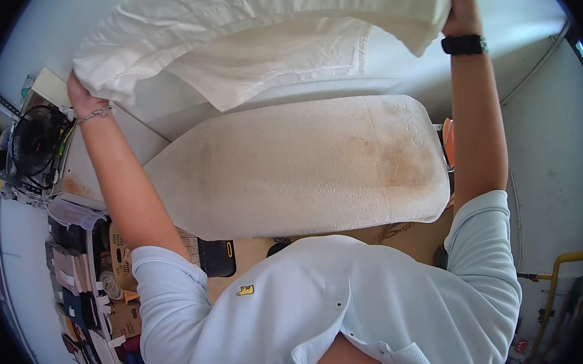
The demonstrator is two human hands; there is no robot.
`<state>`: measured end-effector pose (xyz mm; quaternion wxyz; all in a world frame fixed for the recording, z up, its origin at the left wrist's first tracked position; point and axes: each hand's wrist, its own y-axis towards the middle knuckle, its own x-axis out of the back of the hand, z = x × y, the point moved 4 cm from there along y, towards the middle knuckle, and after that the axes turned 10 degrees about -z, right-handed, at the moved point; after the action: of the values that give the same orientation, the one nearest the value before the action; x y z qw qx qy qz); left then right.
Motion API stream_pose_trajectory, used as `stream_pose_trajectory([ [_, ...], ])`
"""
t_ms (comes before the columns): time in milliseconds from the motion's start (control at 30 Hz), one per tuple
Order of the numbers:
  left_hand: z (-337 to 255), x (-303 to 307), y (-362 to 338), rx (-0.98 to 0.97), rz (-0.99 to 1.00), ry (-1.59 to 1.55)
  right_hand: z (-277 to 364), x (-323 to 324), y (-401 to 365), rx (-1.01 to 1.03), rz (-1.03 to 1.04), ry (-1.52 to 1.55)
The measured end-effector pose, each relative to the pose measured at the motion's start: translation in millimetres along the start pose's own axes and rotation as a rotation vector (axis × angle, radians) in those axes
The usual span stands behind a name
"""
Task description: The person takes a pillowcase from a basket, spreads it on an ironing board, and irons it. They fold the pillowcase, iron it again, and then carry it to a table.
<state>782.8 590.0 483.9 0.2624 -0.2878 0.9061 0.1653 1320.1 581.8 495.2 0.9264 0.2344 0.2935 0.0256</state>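
Note:
A large white cloth garment [259, 12] is stretched in the air between my raised hands, its lower panel hanging toward the wall. At its left end, my left hand [84, 94] is closed on the fabric, with the fingers mostly hidden behind it. My right hand [463, 13] grips the opposite edge, near the top of the view. Below and nearer to me lies the ironing board [290, 165], its pale cover stained brown toward the right. The garment hangs above the board's far edge. Its exact kind cannot be made out.
A black fan [35, 140] stands at the left beside a white surface [117, 153]. Below it are stacked folded items [71, 268] and a beige basket [119, 251]. An orange object [448, 142] sits by the board's right end. A yellow pipe [577, 255] runs at lower right.

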Motion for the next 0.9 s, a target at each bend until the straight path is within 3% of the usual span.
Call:
stream_pose_trajectory([
  [67,-4,3,2,0.045,0.014,0.088,-3,1,6,-0.023,-0.029,-0.043],
  [133,22,22,44,0.077,0.171,0.093,-16,18,26,-0.045,-0.038,-0.072],
  [200,58,33,88,0.092,0.549,0.005,-45,41,38,-0.038,-0.128,-0.206],
  [267,98,39,110,0.127,0.859,-0.088,-85,88,58,-0.256,-0.254,-0.199],
  [300,118,43,121,0.153,0.859,-0.098,-102,127,80,-0.386,-0.309,-0.256],
  [333,124,26,105,0.119,0.239,0.298,-113,123,78,-0.363,-0.355,-0.275],
  [367,150,23,129,0.435,0.303,0.096,-121,125,82,-0.370,-0.353,-0.280],
  [433,156,-1,109,0.298,0.142,0.068,-130,135,98,-0.314,-0.398,-0.336],
  [567,165,-9,128,0.338,0.206,0.026,-131,134,109,-0.355,-0.353,-0.229],
  [633,170,-5,119,0.409,0.212,0.182,-143,142,104,-0.346,-0.386,-0.271],
  [700,189,16,121,0.470,0.222,0.258,-159,147,84,-0.411,-0.484,-0.313],
  [900,248,89,91,0.667,0.229,0.466,-200,170,20,-0.640,-0.490,-0.428],
])
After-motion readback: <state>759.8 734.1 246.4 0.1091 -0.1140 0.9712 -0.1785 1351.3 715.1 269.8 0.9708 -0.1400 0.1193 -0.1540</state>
